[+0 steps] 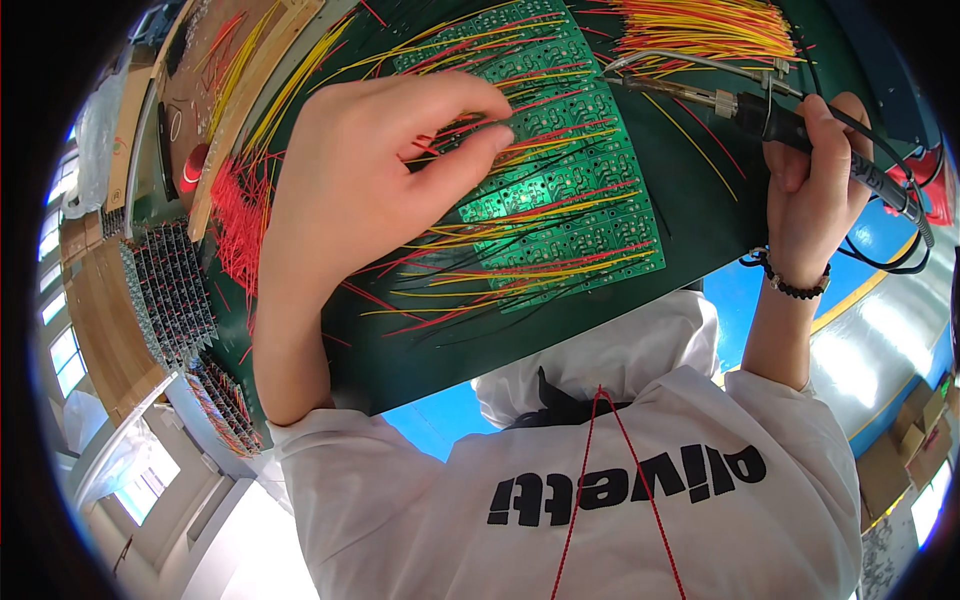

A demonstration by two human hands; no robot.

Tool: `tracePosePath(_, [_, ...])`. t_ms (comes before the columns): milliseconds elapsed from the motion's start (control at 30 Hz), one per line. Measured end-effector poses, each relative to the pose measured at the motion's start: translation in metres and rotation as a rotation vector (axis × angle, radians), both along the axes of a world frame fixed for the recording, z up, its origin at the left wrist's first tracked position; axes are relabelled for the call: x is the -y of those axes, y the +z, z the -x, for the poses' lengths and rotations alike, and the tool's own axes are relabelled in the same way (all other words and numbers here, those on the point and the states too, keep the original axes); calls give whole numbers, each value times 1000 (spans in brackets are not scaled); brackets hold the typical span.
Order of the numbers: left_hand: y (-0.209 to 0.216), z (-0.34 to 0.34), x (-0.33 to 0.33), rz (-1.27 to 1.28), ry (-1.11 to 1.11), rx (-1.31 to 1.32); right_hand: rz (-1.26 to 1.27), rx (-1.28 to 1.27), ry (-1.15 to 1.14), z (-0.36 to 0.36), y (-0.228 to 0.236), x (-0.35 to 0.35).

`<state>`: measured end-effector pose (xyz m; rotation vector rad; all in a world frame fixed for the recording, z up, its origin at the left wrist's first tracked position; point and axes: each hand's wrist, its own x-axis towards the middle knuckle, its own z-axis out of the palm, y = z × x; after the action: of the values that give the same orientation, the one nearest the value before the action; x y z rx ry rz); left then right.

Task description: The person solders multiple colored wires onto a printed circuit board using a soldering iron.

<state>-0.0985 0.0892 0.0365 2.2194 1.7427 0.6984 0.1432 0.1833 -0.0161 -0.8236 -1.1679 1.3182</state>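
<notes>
A panel of green circuit boards [590, 190] lies on the dark green work surface, with red, yellow and black wires [560, 205] running across it in rows. My left hand [370, 165] is over the panel's left side. Its thumb and forefinger pinch together at a red wire [425, 147], whose end shows inside the curled fingers; the exact grip is partly hidden. At the right, my right hand [825, 175] grips a soldering iron [785, 122] by its dark handle. The iron's metal tip points left, reaching the panel's upper right edge, and a thin bent metal tube [690, 58] runs along it.
A thick bundle of yellow and red wires [705, 28] lies beyond the iron. Two loose wires [705, 140] rest right of the panel. Red wires [240, 220] heap at the left beside a wooden strip [225, 150], near stacked boards [170, 290]. A black cable [895, 265] hangs behind my right hand.
</notes>
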Motion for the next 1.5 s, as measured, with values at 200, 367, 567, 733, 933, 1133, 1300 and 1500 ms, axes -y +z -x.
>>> tracePosePath(200, [-5, -1, 5, 114, -29, -124, 27, 28, -124, 7, 4, 3])
tracePosePath(367, [-5, -1, 5, 158, -50, -132, 16, -19, -35, 1, 0, 2])
tracePosePath(567, [1, -1, 7, 231, -11, -146, 3, 7, -30, 1, 1, 2])
tracePosePath(733, [8, 3, 7, 261, 1, -168, -4, -44, 25, -3, -4, 0])
tracePosePath(933, [33, 20, 10, 204, -19, -138, 14, -19, -55, 0, -2, 1])
tracePosePath(1133, [31, 20, 29, 177, 237, 266, -40, -35, 16, 2, 2, 3])
tracePosePath(1300, [6, 14, 54, 92, 194, 197, -70, -153, 78, 5, 5, 10])
tracePosePath(1500, [-13, 9, 68, -55, 171, 324, -25, -138, 125, 17, 8, 25])
